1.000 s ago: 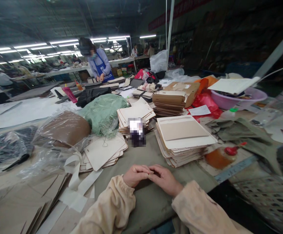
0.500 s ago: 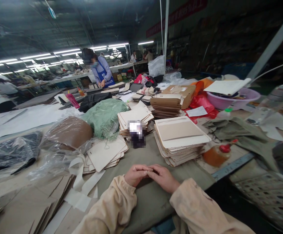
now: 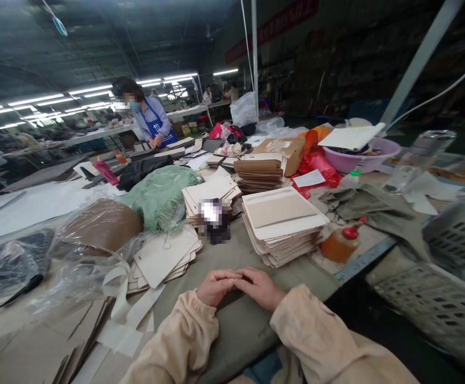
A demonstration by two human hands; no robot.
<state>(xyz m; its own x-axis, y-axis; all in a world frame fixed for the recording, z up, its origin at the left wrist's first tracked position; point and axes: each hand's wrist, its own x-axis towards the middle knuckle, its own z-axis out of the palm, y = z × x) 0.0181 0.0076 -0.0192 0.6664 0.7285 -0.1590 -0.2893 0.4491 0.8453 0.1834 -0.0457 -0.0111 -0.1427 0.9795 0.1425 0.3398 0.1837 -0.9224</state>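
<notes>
My left hand and my right hand meet at their fingertips over the olive-green cloth at the table's near edge. The fingers are stretched out and gently bent, the right ones overlapping the left. I see nothing held in either hand; the undersides of the fingers are hidden. Ahead and to the right stands a stack of cream boards. Cream panels lie fanned out to the left. A blurred dark object sits straight ahead, too pixelated to name.
Amber liquid fills a red-capped bottle beside the stack. Plastic crates stand at the right. Brown boards, a plastic-wrapped brown piece and green fringed fabric occupy the left. A co-worker in a blue apron stands across the table.
The whole scene has shifted left as my view turned a little to the right. My hands keep the same pose, fingertips together.
</notes>
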